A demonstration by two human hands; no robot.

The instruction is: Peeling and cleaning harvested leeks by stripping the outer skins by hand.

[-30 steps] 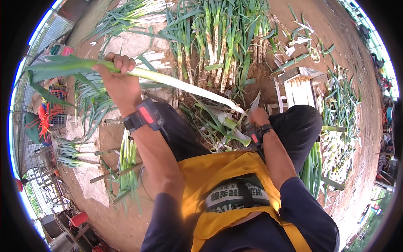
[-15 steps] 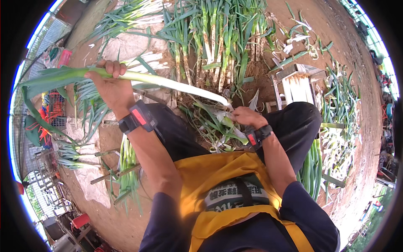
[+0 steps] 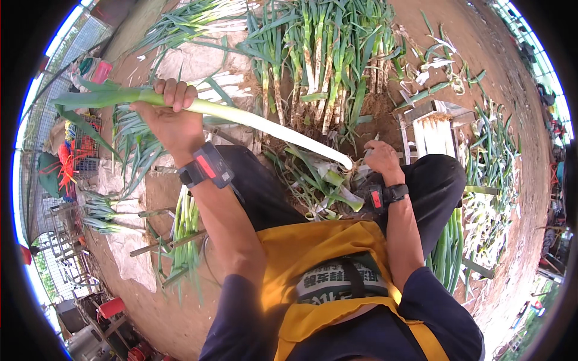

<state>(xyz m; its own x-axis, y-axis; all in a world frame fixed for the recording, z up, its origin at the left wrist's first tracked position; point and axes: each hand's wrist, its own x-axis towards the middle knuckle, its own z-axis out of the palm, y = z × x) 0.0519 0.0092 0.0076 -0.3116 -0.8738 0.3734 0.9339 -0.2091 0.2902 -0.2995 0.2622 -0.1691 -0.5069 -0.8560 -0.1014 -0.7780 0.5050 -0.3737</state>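
My left hand (image 3: pixel 174 120) is wrapped round a long leek (image 3: pixel 271 128) where its white shaft turns green. The leek slants down to the right across my lap, green leaves trailing past my left hand and its white root end hanging over a heap of peeled leaves (image 3: pixel 322 183). Just right of that end, apart from it, is my right hand (image 3: pixel 382 159). Its fingers are curled together, and what they hold, if anything, is too small to make out. Each wrist wears a dark band.
Unpeeled leeks (image 3: pixel 325 60) with soily shafts lie in front of me. A wooden crate (image 3: pixel 442 111) with white leeks stands ahead right. More leeks (image 3: pixel 205 21) lie on pale sacking at the far left. Leaf scraps (image 3: pixel 487 210) cover the ground at right; wooden bars (image 3: pixel 189 239) stick out at left.
My right hand has moved right and slightly up, away from the leek's root end. My left hand and the leek have shifted a little to the right.
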